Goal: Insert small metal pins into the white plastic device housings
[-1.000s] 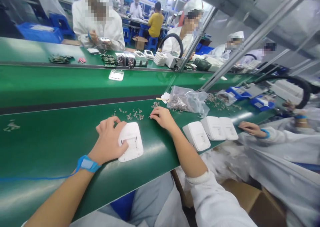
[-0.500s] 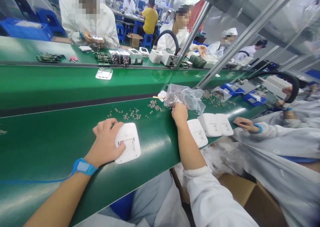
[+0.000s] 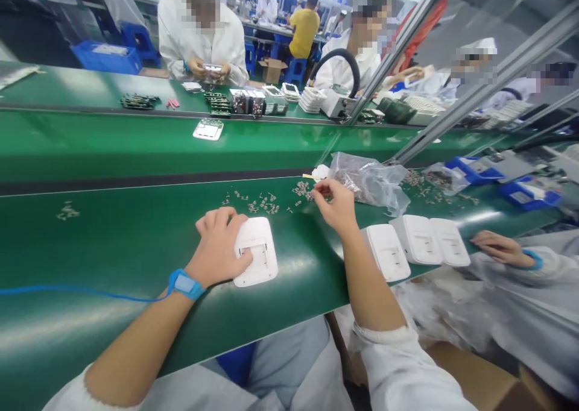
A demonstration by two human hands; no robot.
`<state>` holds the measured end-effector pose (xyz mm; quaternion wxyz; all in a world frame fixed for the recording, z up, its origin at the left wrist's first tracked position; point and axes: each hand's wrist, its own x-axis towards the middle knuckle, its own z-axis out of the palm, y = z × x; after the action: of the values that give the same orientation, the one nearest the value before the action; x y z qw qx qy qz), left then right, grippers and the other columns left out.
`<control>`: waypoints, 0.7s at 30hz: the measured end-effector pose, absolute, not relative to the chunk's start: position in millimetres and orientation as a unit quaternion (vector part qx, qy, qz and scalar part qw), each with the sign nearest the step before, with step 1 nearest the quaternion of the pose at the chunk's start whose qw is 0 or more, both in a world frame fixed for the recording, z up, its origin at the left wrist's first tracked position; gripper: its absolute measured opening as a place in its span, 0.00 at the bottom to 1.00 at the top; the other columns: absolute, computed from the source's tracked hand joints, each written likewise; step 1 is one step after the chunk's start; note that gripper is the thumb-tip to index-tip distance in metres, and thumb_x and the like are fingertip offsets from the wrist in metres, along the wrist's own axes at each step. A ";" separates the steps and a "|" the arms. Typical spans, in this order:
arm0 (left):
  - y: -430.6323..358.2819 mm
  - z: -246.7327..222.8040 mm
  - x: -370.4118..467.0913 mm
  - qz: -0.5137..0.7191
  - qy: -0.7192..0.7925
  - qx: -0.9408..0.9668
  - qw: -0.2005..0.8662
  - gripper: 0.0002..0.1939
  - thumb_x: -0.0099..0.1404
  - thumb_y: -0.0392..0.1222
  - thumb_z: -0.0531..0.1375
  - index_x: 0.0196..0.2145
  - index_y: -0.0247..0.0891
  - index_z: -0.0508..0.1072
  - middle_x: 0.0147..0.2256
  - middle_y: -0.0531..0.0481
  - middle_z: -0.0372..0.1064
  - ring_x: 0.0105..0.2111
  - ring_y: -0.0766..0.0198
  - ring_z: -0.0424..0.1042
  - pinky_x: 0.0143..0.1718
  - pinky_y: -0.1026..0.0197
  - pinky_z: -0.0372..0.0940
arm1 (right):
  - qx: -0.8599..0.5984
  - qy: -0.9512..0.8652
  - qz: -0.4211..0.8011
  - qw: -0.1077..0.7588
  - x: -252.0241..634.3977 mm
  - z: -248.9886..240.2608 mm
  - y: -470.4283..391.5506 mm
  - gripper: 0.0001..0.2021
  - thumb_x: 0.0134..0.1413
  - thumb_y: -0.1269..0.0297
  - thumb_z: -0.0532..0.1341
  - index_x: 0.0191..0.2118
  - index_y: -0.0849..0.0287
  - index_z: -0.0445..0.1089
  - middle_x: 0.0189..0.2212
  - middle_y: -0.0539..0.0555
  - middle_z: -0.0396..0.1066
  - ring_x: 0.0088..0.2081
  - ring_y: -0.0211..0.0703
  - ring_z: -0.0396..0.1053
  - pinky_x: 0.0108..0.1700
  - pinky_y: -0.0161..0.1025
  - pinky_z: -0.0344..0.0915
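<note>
A white plastic housing (image 3: 266, 269), a rounded square with a recessed slot area, lies on the green bench. My left hand (image 3: 219, 245), with a blue strap at the wrist, grips it from the left, the thumb across its face and the fingers over its upper left edge. To the right, my right hand (image 3: 335, 205) hovers by a small heap of metal pieces (image 3: 302, 189), thumb and fingertips drawn together. Whatever is between those fingertips is too small to make out. Just behind that hand lies a clear plastic bag (image 3: 371, 179) of similar pieces.
Several white housings (image 3: 389, 254) stand right of my forearm, close to a neighbour's hand (image 3: 500, 248). More metal pieces (image 3: 265, 205) lie scattered beyond my left hand. A slanted metal post (image 3: 393, 55) rises behind the bag. Across the green belt (image 3: 149, 149), co-workers handle parts.
My right hand has drawn back from the plastic bag to the loose metal pieces just left of it. My left hand stays on the housing. The whole view has shifted.
</note>
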<state>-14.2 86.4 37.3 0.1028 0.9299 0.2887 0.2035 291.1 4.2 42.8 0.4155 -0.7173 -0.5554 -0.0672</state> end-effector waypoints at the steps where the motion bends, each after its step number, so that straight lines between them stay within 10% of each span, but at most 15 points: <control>1: 86.4 37.2 -14.3 0.203 0.290 0.930 0.102 0.27 0.54 0.45 0.60 0.52 0.36 0.67 0.49 0.38 0.58 0.49 0.44 0.56 0.46 0.43 0.54 | -0.727 -0.551 -0.069 0.404 291.9 41.9 4.1 0.04 0.56 0.66 0.59 0.37 0.57 0.70 0.32 0.53 0.74 0.34 0.43 0.72 0.40 0.40 0.69; 7: 88.7 36.2 -15.8 0.208 0.282 0.933 0.084 0.25 0.56 0.48 0.58 0.51 0.37 0.68 0.49 0.37 0.59 0.50 0.41 0.57 0.45 0.43 0.55 | -0.858 -0.467 -0.012 0.213 308.0 43.3 -1.8 0.06 0.52 0.72 0.61 0.35 0.56 0.74 0.31 0.52 0.76 0.36 0.44 0.73 0.44 0.39 0.67; 21: 98.3 33.6 -18.0 0.241 0.270 0.922 0.137 0.22 0.58 0.49 0.58 0.49 0.41 0.69 0.48 0.39 0.61 0.49 0.42 0.59 0.44 0.42 0.54 | -0.952 -0.293 -0.021 0.089 342.8 48.8 -31.2 0.19 0.54 0.80 0.55 0.45 0.60 0.77 0.42 0.65 0.75 0.45 0.53 0.71 0.47 0.42 0.64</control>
<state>-18.0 98.3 33.6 0.1366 0.9220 0.2704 0.2413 342.8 -31.2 48.8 0.0892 -0.9517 -0.2931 -0.0206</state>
